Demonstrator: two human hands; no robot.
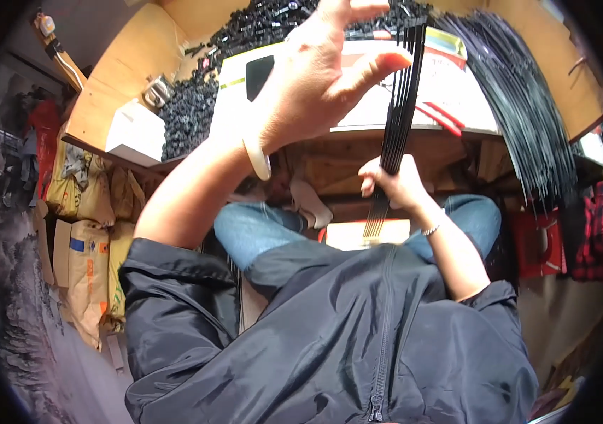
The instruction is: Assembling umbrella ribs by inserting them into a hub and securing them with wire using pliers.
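Black strip bundle (403, 99), apparently gathered: I am gripping it with the right hand (404, 184), splaying the left hand (315, 88), dark strands (528, 116) lying unheld.

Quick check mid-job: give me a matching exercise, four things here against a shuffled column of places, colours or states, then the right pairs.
Things
1. Left hand
2. White box
3. Right hand
4. Bangle

Places, colours, states
A. Cream-coloured
B. Gripping black strips
C. Thumb spread, beside the strips' upper end
D. At the table's left end

Pairs: 1-C, 2-D, 3-B, 4-A
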